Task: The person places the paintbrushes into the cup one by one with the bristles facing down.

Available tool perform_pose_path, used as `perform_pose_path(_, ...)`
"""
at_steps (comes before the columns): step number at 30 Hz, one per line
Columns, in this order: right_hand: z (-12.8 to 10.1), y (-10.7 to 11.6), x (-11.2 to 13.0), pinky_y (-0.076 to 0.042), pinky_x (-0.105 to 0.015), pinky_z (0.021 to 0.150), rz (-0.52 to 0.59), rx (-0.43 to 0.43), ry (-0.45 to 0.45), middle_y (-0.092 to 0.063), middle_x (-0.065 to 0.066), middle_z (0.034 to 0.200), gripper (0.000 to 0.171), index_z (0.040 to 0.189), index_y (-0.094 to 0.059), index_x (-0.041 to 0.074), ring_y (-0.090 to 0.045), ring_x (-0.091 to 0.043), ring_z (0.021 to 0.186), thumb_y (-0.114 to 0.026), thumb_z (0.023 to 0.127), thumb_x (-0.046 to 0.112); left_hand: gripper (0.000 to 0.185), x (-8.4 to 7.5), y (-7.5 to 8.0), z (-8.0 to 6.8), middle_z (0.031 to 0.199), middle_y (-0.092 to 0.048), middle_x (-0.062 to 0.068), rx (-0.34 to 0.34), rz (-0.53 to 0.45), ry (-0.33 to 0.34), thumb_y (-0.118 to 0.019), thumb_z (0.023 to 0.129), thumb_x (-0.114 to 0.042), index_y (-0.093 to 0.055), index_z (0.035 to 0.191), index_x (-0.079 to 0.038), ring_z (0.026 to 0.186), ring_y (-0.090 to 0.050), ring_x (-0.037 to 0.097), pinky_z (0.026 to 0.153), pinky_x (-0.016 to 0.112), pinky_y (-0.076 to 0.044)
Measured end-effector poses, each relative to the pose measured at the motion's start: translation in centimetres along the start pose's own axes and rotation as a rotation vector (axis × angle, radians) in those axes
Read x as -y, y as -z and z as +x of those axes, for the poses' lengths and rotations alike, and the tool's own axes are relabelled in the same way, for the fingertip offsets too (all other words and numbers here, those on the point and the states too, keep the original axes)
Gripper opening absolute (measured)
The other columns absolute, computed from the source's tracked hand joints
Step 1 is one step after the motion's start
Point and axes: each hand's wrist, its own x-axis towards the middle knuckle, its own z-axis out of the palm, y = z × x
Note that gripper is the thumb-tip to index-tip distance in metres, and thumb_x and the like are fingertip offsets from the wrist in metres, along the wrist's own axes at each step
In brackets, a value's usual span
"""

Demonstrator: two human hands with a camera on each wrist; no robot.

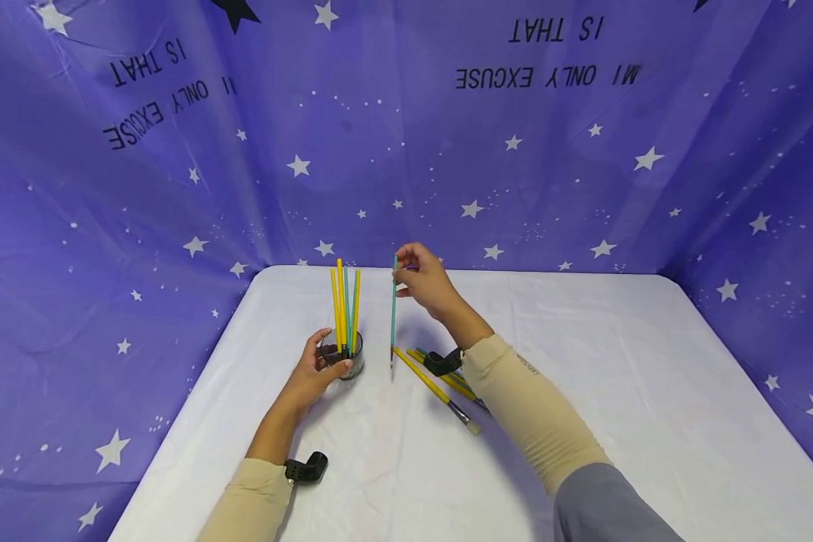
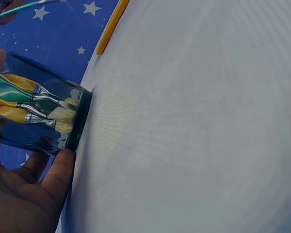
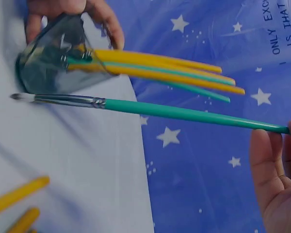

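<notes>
My left hand (image 1: 312,378) grips a clear glass (image 1: 352,364) that stands on the table, fingers and thumb around its sides. Several yellow and green paintbrushes lean in the glass, their bristles (image 2: 62,119) down at its bottom in the left wrist view. To the right of the glass, my right hand (image 1: 425,281) pinches a green paintbrush (image 3: 174,112) near the end of its handle. That brush hangs upright with its bristles down, apart from the glass. Below the right wrist lie more brushes, among them a yellow paintbrush (image 1: 427,380) with a flat pale tip.
A white cloth (image 1: 393,482) covers the table. Behind and at both sides hangs a purple curtain (image 1: 406,173) with stars and printed words. The loose brushes lie partly hidden under the right forearm. Each wrist wears a black camera band (image 1: 306,468).
</notes>
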Motion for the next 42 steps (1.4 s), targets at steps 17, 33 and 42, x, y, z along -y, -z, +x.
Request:
perform_pose_path(17, 1.0, -4.2, 1.2, -0.056, -0.039, 0.069, 0.109, -0.060, 0.127, -0.050, -0.008, 0.098, 0.025, 0.118, -0.047, 0.000, -0.056, -0.017, 0.081, -0.054, 0.095, -0.007, 0.085, 2.5, 0.3, 1.5, 0.140, -0.046, 0.021, -0.030, 0.017, -0.008, -0.070, 0.092, -0.016, -0.015, 0.157, -0.019, 0.126, -0.046, 0.030, 0.096, 0.036, -0.039)
perform_pose_path(33, 0.7, -5.7, -4.1, -0.056, -0.045, 0.075, -0.033, 0.029, 0.049, -0.051, -0.007, 0.099, 0.027, 0.120, -0.048, 0.006, -0.057, -0.017, 0.083, -0.057, 0.096, -0.001, 0.082, 2.4, 0.2, 1.1, 0.139, -0.048, 0.019, -0.033, 0.003, -0.045, -0.071, 0.092, -0.017, -0.018, 0.155, -0.019, 0.124, -0.048, 0.028, 0.094, 0.032, -0.041)
perform_pose_path(42, -0.1, -4.8, -6.0, -0.052, -0.052, 0.082, -0.225, 0.272, -0.102, -0.056, -0.009, 0.101, 0.024, 0.117, -0.050, 0.004, -0.060, -0.025, 0.087, -0.060, 0.095, 0.000, 0.083, 2.5, 0.3, 1.2, 0.139, -0.047, 0.020, -0.032, 0.000, -0.041, -0.071, 0.092, -0.017, -0.017, 0.156, -0.020, 0.124, -0.047, 0.028, 0.093, 0.031, -0.040)
